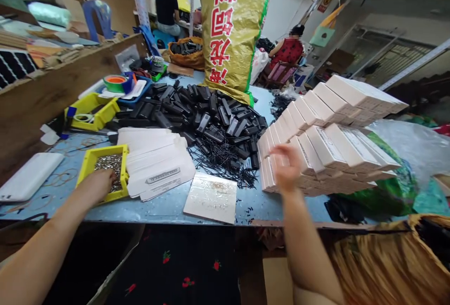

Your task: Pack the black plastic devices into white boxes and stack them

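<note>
My left hand [99, 186] reaches into a yellow bin [83, 168] of small shiny metal pieces [109, 161]. Its fingers are curled down among them, and whatever they pinch is hidden. Blurred by motion, my right hand [287, 169] is in front of a stack of small white boxes [329, 148]; whether it touches one I cannot tell. Beside the bin lies a fanned pile of flat white printed cartons [160, 166]. Between my hands rests a pale square board [211, 199] with tiny shiny bits on it.
A heap of black plastic cases [207, 112] covers the middle of the blue table [158, 212], with thin black pieces [225, 162] in front. Behind stands a tall gold sack [232, 28]. A white power-bank-like block [31, 176] lies left. Two people [167, 7] [286, 51] sit farther back.
</note>
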Demonstrator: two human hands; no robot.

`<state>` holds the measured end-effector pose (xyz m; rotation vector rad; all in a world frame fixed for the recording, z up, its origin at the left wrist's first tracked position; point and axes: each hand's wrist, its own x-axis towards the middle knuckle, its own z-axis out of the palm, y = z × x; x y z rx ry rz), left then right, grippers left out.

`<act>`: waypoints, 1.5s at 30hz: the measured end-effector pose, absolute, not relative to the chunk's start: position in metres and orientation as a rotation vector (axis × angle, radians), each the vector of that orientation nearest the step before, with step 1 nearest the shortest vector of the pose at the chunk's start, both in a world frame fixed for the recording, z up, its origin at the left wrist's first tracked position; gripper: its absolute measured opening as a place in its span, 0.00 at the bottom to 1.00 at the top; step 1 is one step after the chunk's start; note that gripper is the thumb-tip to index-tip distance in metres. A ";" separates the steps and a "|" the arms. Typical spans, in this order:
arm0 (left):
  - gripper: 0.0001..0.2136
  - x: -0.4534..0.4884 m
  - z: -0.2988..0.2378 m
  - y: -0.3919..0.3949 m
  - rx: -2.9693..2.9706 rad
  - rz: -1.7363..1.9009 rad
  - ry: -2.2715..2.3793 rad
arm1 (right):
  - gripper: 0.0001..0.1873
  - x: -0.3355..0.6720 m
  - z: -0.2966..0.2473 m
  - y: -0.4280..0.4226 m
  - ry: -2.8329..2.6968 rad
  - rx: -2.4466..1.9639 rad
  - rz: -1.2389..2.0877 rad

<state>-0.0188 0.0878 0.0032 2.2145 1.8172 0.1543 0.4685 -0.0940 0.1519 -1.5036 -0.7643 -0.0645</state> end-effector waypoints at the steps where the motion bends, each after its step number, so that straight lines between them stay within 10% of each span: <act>1: 0.08 -0.018 0.006 0.087 2.215 0.203 1.804 | 0.07 0.447 0.129 -0.061 -0.903 -1.540 0.035; 7: 0.05 -0.017 0.013 0.078 2.193 0.258 1.767 | 0.17 0.406 0.048 0.087 -1.589 -2.047 0.383; 15: 0.09 -0.019 0.026 0.067 2.189 0.555 1.807 | 0.17 0.436 0.040 0.069 -1.607 -2.167 0.460; 20: 0.16 0.039 0.041 0.027 1.466 1.091 1.518 | 0.22 0.414 0.034 0.004 -1.041 -1.653 0.524; 25: 0.20 0.142 0.028 -0.028 0.710 0.825 0.979 | 0.20 0.346 0.041 -0.050 -0.688 -1.136 1.140; 45: 0.16 0.192 0.027 -0.065 0.787 0.991 0.897 | 0.12 0.306 0.058 -0.065 -0.165 -0.872 0.788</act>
